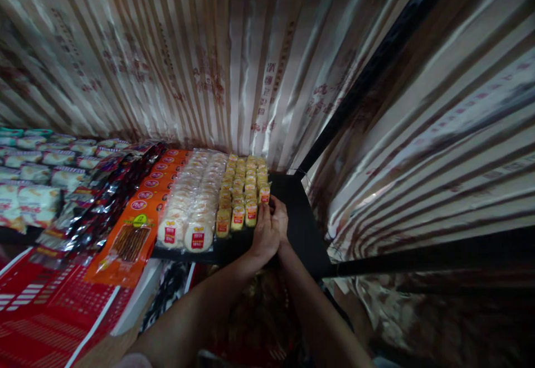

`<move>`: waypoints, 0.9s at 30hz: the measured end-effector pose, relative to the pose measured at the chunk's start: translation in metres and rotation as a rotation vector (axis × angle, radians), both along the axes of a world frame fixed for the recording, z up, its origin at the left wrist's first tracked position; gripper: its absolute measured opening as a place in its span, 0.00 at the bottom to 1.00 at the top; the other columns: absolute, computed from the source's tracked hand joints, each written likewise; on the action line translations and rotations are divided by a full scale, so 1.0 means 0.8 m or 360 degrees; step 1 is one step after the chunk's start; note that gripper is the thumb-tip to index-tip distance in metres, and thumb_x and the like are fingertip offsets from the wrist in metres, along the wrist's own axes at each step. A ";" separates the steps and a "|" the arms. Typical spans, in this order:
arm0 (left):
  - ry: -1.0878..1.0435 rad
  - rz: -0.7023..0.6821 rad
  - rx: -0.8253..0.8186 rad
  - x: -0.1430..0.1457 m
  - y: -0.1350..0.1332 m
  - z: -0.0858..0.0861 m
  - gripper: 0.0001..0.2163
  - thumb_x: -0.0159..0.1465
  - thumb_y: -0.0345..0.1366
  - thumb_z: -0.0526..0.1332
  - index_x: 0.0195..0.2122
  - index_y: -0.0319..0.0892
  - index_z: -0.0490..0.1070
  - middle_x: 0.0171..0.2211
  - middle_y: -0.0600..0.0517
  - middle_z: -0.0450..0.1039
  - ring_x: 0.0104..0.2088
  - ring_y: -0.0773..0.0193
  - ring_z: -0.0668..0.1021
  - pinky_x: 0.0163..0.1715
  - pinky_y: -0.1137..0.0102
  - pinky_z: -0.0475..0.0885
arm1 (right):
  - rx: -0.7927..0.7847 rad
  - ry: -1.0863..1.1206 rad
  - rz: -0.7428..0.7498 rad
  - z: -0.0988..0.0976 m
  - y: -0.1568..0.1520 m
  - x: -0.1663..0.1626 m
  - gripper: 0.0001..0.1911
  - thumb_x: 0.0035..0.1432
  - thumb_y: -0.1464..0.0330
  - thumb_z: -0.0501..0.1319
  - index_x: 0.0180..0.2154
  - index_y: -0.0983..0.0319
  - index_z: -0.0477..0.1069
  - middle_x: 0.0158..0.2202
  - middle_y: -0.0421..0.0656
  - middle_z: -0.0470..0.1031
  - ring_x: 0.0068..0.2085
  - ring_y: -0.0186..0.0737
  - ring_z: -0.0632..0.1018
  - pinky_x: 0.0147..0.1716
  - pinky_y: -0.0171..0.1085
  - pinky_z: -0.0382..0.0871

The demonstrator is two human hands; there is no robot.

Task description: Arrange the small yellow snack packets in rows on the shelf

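Several columns of small yellow snack packets with red labels stand on a black shelf. At the front of the rightmost column, my left hand and my right hand meet side by side. My left fingers are pressed together against the near side of the end snack packet. The right hand's fingers curl around that packet's right side. My hands hide its lower part and whatever lies between the palms. Left of the yellow columns lie two columns of round white packaged crackers with red labels.
Orange snack bags overlap in a column, beside dark shiny packets and white packets. A red plastic basket is below at left. Striped plastic sheeting hangs behind, and a black post rises at the shelf's back right.
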State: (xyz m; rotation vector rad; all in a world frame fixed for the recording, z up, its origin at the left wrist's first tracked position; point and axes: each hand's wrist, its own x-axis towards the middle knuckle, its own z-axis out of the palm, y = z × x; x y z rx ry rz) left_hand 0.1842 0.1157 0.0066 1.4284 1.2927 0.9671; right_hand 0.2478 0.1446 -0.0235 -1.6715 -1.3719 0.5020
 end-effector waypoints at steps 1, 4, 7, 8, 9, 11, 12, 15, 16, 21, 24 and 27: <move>0.0033 0.0011 -0.0023 -0.004 -0.006 0.004 0.23 0.62 0.32 0.46 0.60 0.34 0.54 0.62 0.44 0.51 0.63 0.60 0.51 0.63 0.64 0.46 | 0.0013 -0.0022 -0.0022 0.000 -0.004 0.000 0.21 0.51 0.69 0.52 0.48 0.61 0.67 0.45 0.49 0.70 0.48 0.45 0.70 0.46 0.42 0.67; 0.0121 0.0014 -0.0054 -0.014 -0.023 0.018 0.22 0.62 0.33 0.47 0.57 0.34 0.58 0.60 0.43 0.56 0.62 0.60 0.56 0.62 0.66 0.50 | 0.0054 -0.0073 -0.0086 0.006 -0.020 -0.001 0.23 0.49 0.69 0.51 0.48 0.63 0.67 0.47 0.50 0.69 0.49 0.45 0.69 0.48 0.44 0.66; 0.0158 -0.0018 0.0050 -0.026 -0.041 0.029 0.19 0.62 0.32 0.46 0.53 0.35 0.63 0.57 0.42 0.61 0.59 0.60 0.62 0.60 0.64 0.55 | 0.0067 -0.0059 -0.0105 0.018 -0.042 -0.006 0.24 0.47 0.69 0.51 0.47 0.66 0.67 0.46 0.51 0.68 0.47 0.43 0.70 0.49 0.44 0.65; 0.0161 -0.0029 0.0107 -0.031 -0.049 0.032 0.19 0.62 0.32 0.45 0.52 0.35 0.64 0.56 0.42 0.63 0.58 0.60 0.63 0.60 0.64 0.56 | 0.0074 -0.0024 -0.0114 0.022 -0.052 -0.010 0.24 0.47 0.69 0.50 0.47 0.66 0.67 0.46 0.51 0.69 0.46 0.43 0.71 0.49 0.44 0.65; 0.0151 -0.0038 0.0173 -0.036 -0.058 0.034 0.18 0.62 0.32 0.45 0.51 0.36 0.65 0.55 0.43 0.64 0.57 0.61 0.65 0.59 0.64 0.58 | 0.0083 0.0032 -0.0120 0.026 -0.064 -0.014 0.23 0.47 0.69 0.50 0.47 0.65 0.67 0.45 0.50 0.69 0.45 0.42 0.71 0.49 0.44 0.65; 0.0084 -0.0069 0.0311 -0.051 -0.081 0.036 0.17 0.63 0.32 0.45 0.49 0.38 0.66 0.52 0.44 0.67 0.54 0.62 0.67 0.57 0.64 0.60 | 0.0112 0.0182 -0.0118 0.030 -0.094 -0.024 0.21 0.49 0.68 0.49 0.46 0.63 0.67 0.44 0.48 0.70 0.44 0.40 0.72 0.48 0.43 0.66; 0.0038 -0.0091 0.0375 -0.059 -0.094 0.035 0.16 0.64 0.33 0.45 0.48 0.39 0.66 0.51 0.45 0.68 0.53 0.62 0.68 0.56 0.64 0.61 | 0.0127 0.0253 -0.0099 0.030 -0.111 -0.030 0.20 0.50 0.68 0.49 0.46 0.63 0.67 0.43 0.47 0.71 0.43 0.40 0.72 0.47 0.43 0.66; -0.0040 -0.0206 0.0413 -0.088 -0.138 0.024 0.15 0.65 0.34 0.45 0.48 0.42 0.66 0.47 0.46 0.69 0.49 0.64 0.71 0.52 0.65 0.65 | 0.0124 0.0330 -0.0037 0.017 -0.167 -0.048 0.17 0.50 0.68 0.50 0.41 0.61 0.70 0.40 0.45 0.73 0.42 0.41 0.73 0.46 0.43 0.67; -0.0012 -0.0243 0.0380 -0.097 -0.152 0.016 0.15 0.66 0.35 0.44 0.48 0.42 0.66 0.47 0.46 0.69 0.48 0.64 0.71 0.51 0.65 0.66 | 0.0080 0.0305 -0.0036 0.010 -0.184 -0.053 0.16 0.50 0.68 0.50 0.40 0.61 0.71 0.39 0.45 0.74 0.41 0.41 0.73 0.44 0.42 0.67; 0.0271 -0.0384 0.0122 -0.134 -0.196 -0.034 0.18 0.66 0.37 0.42 0.48 0.38 0.65 0.48 0.43 0.69 0.49 0.62 0.70 0.53 0.64 0.64 | -0.0409 -0.0054 0.0217 -0.027 -0.227 -0.076 0.20 0.49 0.73 0.47 0.41 0.62 0.72 0.43 0.49 0.75 0.45 0.42 0.74 0.48 0.41 0.66; 0.0783 -0.0540 -0.0314 -0.152 -0.202 -0.059 0.20 0.66 0.34 0.38 0.46 0.37 0.67 0.47 0.43 0.71 0.48 0.62 0.72 0.51 0.65 0.65 | -0.1054 -0.0504 0.0710 -0.040 -0.232 -0.084 0.22 0.51 0.76 0.46 0.45 0.64 0.70 0.46 0.51 0.74 0.47 0.39 0.74 0.48 0.35 0.65; 0.1133 -0.0777 -0.0612 -0.170 -0.205 -0.076 0.18 0.65 0.36 0.43 0.44 0.36 0.70 0.43 0.40 0.73 0.43 0.55 0.76 0.43 0.62 0.70 | -0.1373 -0.0809 0.1035 -0.048 -0.242 -0.090 0.19 0.54 0.76 0.48 0.44 0.64 0.71 0.43 0.54 0.76 0.44 0.42 0.76 0.42 0.35 0.67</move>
